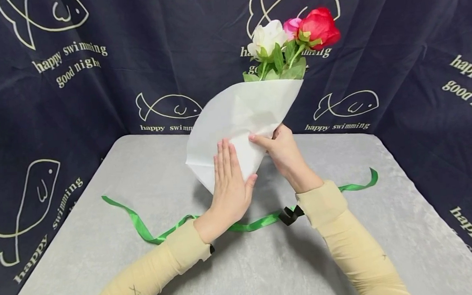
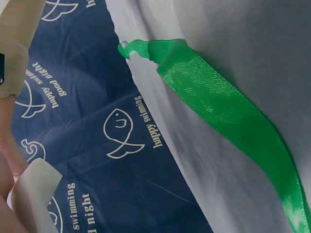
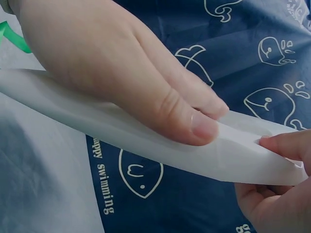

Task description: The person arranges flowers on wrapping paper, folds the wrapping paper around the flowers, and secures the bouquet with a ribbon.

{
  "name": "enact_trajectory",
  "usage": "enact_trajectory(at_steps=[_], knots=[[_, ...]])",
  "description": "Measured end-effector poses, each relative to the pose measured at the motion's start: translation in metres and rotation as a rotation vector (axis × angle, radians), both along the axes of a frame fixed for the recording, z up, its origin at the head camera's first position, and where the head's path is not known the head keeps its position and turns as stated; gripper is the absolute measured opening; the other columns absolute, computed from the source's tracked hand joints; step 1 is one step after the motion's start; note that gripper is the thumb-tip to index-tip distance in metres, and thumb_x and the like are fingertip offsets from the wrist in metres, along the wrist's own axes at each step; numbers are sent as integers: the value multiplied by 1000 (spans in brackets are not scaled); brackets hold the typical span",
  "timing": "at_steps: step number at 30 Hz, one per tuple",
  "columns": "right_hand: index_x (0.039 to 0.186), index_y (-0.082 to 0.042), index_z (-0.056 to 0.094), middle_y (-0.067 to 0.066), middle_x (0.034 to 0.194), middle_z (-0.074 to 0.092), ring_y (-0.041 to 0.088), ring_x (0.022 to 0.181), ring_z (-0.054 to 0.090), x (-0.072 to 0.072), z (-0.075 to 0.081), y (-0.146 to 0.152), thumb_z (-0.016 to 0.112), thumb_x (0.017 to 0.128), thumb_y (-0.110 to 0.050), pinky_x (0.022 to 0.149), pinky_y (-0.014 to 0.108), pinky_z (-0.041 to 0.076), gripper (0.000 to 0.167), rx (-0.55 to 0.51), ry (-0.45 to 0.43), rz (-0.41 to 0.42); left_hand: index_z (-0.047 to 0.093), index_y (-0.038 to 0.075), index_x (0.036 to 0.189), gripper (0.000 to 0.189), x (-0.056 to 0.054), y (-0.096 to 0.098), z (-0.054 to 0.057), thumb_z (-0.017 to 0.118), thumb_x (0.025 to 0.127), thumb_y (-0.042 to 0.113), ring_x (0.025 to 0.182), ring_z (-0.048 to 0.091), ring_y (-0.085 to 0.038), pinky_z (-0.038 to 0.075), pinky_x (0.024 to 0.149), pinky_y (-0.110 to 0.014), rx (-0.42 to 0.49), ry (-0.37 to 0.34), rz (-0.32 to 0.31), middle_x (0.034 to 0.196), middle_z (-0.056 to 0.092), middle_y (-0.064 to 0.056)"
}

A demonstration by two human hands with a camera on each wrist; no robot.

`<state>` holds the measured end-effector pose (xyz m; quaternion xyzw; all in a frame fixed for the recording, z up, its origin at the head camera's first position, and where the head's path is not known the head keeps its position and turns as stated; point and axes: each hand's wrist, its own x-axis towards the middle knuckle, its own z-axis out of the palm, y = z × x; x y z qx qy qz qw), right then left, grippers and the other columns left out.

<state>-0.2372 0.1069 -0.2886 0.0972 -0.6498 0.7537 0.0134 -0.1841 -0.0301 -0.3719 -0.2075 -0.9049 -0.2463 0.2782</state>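
Note:
A cone of white wrapping paper (image 1: pixel 234 116) is held tilted above the table, around a bunch of flowers. Out of its top lean a white flower (image 1: pixel 269 39), a red flower (image 1: pixel 321 28) and a pink one (image 1: pixel 292 27) with green leaves; the lower stems are hidden inside. My left hand (image 1: pixel 230 188) presses flat on the front of the paper, fingers straight. At the paper's right edge my right hand (image 1: pixel 287 155) grips it, thumb (image 3: pixel 274 142) on one face and fingers (image 3: pixel 255 196) on the other.
A green ribbon (image 1: pixel 141 223) lies loosely curled across the grey-covered table (image 1: pixel 148 171), passing below both forearms. A small black piece (image 1: pixel 290 215) shows beside the right cuff. Dark blue curtains (image 1: pixel 141 54) with fish drawings stand behind and at both sides.

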Motion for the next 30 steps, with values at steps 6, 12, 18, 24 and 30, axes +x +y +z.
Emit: enact_trajectory(at_steps=[6,12,18,24,30], knots=[[117,-11,50,1,109,58,15,98,59,2,1,0,65,82,6,78,25,53,42,-6,26,38,-4,1,150,73,-4,2,4,35,98,35,144,-10,-36,0,115,-54,77,94,-4,157,-11,-18],[116,-11,52,1,107,60,14,98,60,7,3,-2,64,84,4,78,26,53,37,-22,16,74,-4,11,152,68,-8,6,15,14,100,50,143,-12,-37,-1,109,-65,72,83,46,158,-12,-11],[115,-8,52,1,106,61,13,96,62,12,5,0,56,92,-4,78,27,53,24,-63,-2,133,-2,16,153,66,-9,5,17,11,99,52,144,-11,-34,2,107,-68,93,37,40,159,-10,-7],[113,-8,52,0,103,61,11,92,62,11,3,-2,56,92,-2,77,24,53,21,-63,-13,124,1,13,152,64,-10,2,14,21,101,45,146,-3,-27,12,112,-60,217,9,-54,159,-4,-8],[113,-7,51,-2,99,62,10,90,62,10,-3,-4,56,91,1,75,24,53,24,-54,-17,101,-6,9,151,70,-11,1,8,37,101,32,145,8,-20,24,113,-45,380,-94,-134,159,0,-9]])
